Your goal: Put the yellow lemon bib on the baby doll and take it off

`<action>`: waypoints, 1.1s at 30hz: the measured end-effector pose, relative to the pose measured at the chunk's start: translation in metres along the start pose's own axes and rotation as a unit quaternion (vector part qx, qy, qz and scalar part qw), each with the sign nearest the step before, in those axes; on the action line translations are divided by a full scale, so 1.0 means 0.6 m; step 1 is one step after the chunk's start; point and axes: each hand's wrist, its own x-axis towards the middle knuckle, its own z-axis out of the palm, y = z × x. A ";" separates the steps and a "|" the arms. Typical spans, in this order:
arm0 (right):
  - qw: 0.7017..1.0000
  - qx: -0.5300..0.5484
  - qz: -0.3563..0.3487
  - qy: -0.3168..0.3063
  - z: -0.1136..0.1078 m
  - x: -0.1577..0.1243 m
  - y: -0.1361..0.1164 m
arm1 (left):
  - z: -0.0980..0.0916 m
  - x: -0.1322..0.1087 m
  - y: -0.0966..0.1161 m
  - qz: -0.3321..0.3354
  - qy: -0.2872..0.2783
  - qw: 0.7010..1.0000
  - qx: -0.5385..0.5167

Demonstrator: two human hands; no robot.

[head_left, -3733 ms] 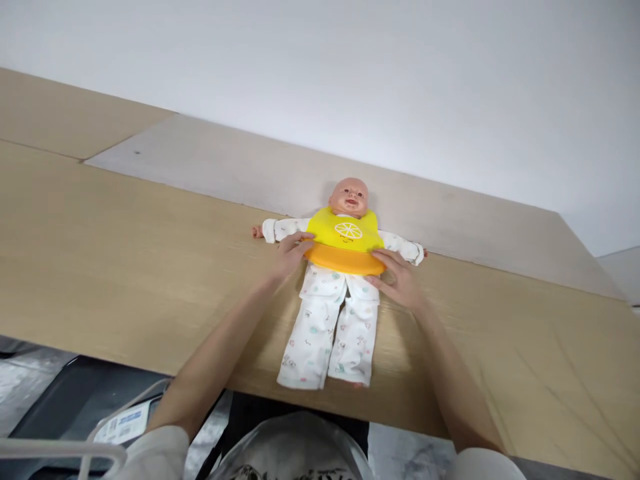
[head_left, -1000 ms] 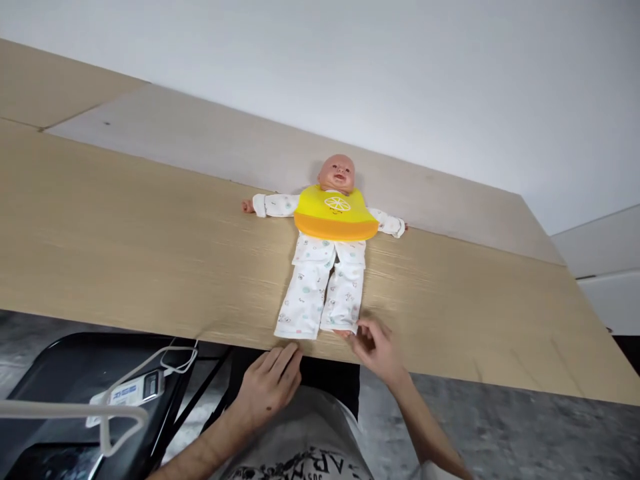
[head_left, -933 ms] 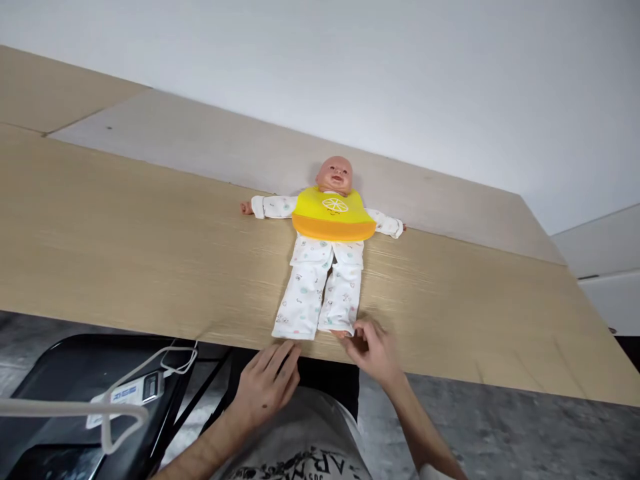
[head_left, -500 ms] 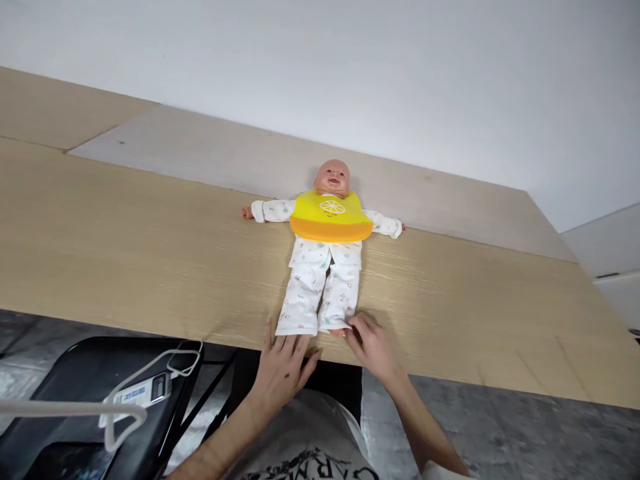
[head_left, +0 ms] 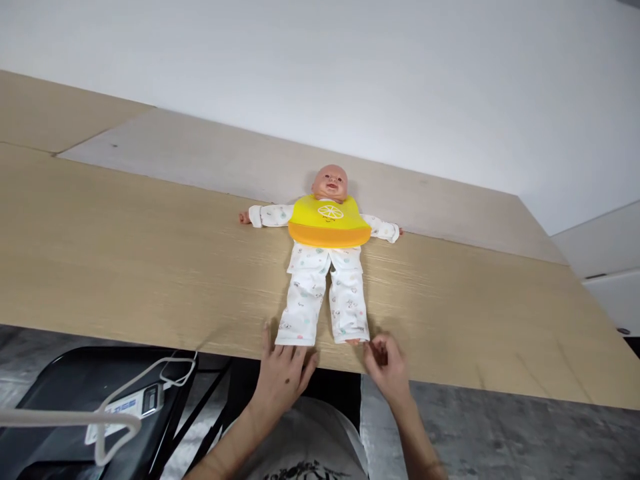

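Note:
A baby doll (head_left: 303, 310) in white patterned pyjamas lies on its back on the wooden table, arms spread and feet toward me. Over its chest is a yellow bib (head_left: 327, 217) with an orange lower pocket and a white citrus-slice print. My left hand (head_left: 285, 373) is open at the left trouser cuff, fingers stretched out; some fingertips are hidden by the cloth. With thumb and forefinger closed, my right hand (head_left: 390, 370) pinches the outer corner of the right trouser leg (head_left: 349, 313). A bit of the doll's foot (head_left: 353, 341) shows below that cuff.
The wooden table (head_left: 475, 313) runs across the view, with a pale strip along the white wall (head_left: 350, 73). At lower left, a black chair (head_left: 65, 373) holds a white device (head_left: 125, 408) with a looping pale cable (head_left: 120, 423).
My right hand has moved right and toward me, and the doll's right-side trouser leg has swung outward with it. The gap between the legs is wider. My left hand stays at its cuff.

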 end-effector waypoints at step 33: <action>0.992 0.049 -0.108 -0.048 0.098 0.027 -0.150 | -0.001 0.065 -0.005 0.042 -0.020 0.999 -0.007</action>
